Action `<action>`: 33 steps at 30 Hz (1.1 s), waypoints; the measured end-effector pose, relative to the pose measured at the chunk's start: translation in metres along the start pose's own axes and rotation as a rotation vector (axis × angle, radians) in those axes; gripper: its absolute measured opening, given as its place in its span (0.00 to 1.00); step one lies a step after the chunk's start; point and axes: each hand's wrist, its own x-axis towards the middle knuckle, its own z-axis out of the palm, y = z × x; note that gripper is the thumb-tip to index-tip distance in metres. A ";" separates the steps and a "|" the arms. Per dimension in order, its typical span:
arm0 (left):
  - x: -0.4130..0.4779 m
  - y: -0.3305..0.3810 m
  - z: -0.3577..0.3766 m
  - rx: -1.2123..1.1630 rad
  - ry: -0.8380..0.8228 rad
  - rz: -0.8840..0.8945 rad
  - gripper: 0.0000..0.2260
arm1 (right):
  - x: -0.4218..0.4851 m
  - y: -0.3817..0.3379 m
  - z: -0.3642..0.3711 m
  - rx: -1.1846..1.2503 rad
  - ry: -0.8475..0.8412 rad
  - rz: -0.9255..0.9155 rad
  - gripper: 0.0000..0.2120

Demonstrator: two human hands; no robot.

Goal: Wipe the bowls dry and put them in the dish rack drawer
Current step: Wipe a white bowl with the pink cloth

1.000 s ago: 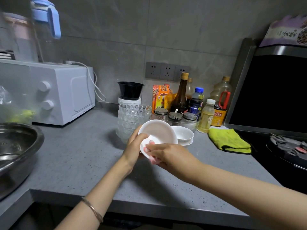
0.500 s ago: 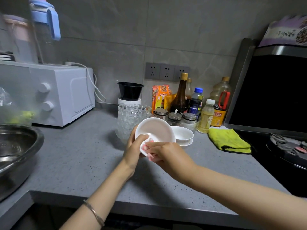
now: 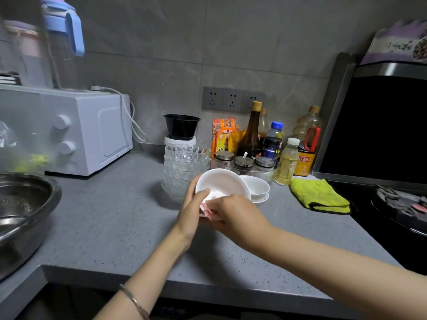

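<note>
lower centre: bracelet [image 3: 135, 301] on left wrist. mid-frame, over counter [image 3: 104, 227]: left hand [image 3: 191, 211] grips white bowl [image 3: 223, 182] at its near rim, thumb inside; bowl tilted toward camera. right hand [image 3: 235, 213] pinches pink cloth [image 3: 209, 211] against that rim. just behind: small bowls [image 3: 257, 187], stacked; glass bowls [image 3: 184, 167], stacked, to their left. yellow rag [image 3: 318, 195] right of them. microwave [image 3: 87, 130] upper left.
</note>
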 end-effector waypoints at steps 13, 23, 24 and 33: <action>0.010 0.033 -0.019 0.218 -0.345 -0.173 0.16 | -0.002 0.047 -0.049 -0.810 -0.214 -0.570 0.29; 0.006 0.027 -0.011 0.122 -0.124 0.019 0.13 | -0.023 0.002 -0.025 -0.239 -0.374 -0.222 0.39; 0.004 0.026 -0.011 0.107 -0.124 -0.015 0.14 | -0.023 0.001 -0.023 -0.192 -0.373 -0.204 0.40; 0.004 0.024 -0.012 0.090 -0.078 0.006 0.13 | -0.017 -0.009 -0.009 -0.527 -0.135 -0.191 0.23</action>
